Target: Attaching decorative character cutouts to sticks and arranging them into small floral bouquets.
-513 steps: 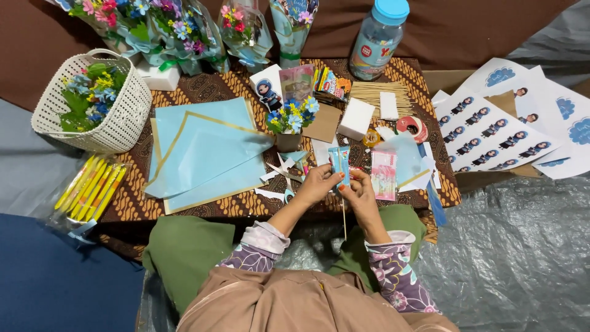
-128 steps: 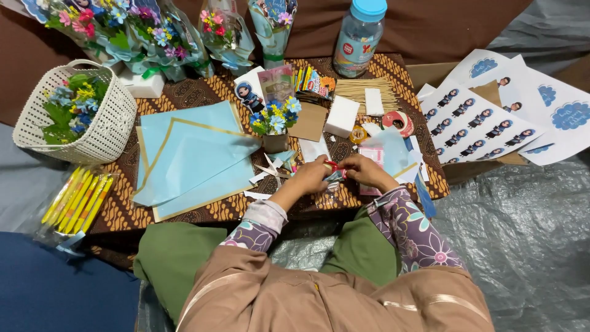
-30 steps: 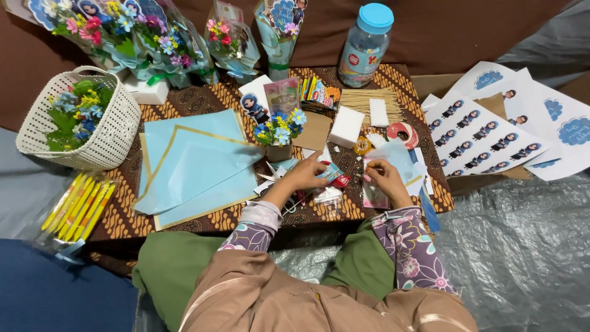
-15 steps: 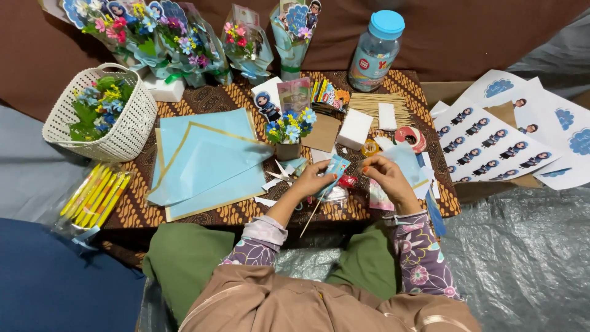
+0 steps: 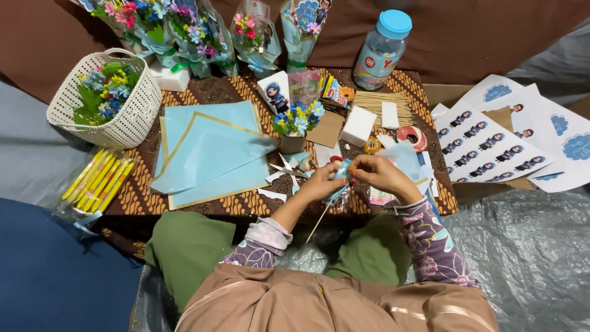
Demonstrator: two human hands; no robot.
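Note:
My left hand [image 5: 321, 182] and my right hand [image 5: 376, 174] meet at the front edge of a low table covered with a brown patterned cloth [image 5: 203, 92]. Together they pinch a small light blue paper cutout [image 5: 342, 170] fixed to a thin wooden stick [image 5: 319, 218] that slants down toward my lap. Both hands' fingers are closed on the piece. Paper scraps [image 5: 284, 170] lie just left of my left hand.
Light blue paper sheets [image 5: 206, 154] lie at centre-left. A white basket of artificial flowers [image 5: 132, 114] stands far left, yellow sticks in a bag [image 5: 98, 181] below it. Wrapped bouquets [image 5: 184, 31], a blue-capped jar [image 5: 382, 46], skewers [image 5: 369, 101], tape rolls [image 5: 410, 135] and sticker sheets [image 5: 485, 144] surround the table.
A second ago my hands were apart, the right one over the blue paper at the right. Now both have come together on the cutout with its stick.

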